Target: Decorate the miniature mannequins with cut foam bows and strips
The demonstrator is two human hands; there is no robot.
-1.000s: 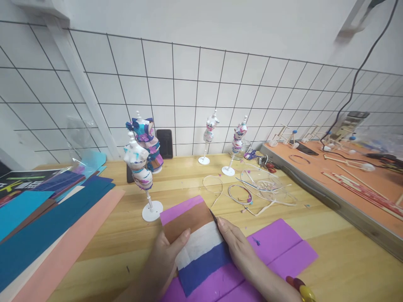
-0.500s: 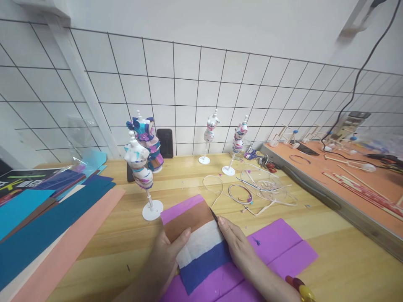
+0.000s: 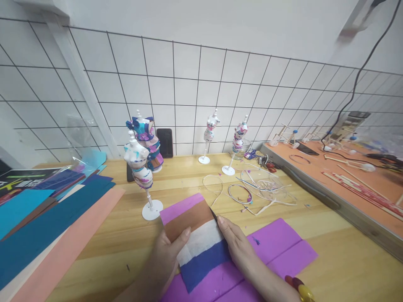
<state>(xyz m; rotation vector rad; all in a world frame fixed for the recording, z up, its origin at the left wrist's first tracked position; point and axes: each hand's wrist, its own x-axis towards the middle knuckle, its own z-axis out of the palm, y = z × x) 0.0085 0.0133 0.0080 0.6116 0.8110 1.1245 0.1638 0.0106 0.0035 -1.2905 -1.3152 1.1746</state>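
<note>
A stack of overlapping crepe paper strips (image 3: 197,235), purple, brown, white and dark blue, lies on the wooden table over a larger purple sheet (image 3: 277,247). My left hand (image 3: 165,262) rests on the strips' left edge, thumb pressed on the white band, fingers curled under the paper. My right hand (image 3: 237,247) lies along the right edge, fingers together, with a thin dark tool (image 3: 213,214) showing just past the fingertips.
Small dress-form mannequins (image 3: 138,167) stand beyond the paper, with two more (image 3: 209,132) near the wire grid wall. Long coloured paper sheets (image 3: 47,222) lie at left. Wire rings and thin sticks (image 3: 252,188) lie at right, beside an orange board (image 3: 346,184).
Almost nothing has changed. The paper stack and both hands have shifted very slightly; the grip looks the same.
</note>
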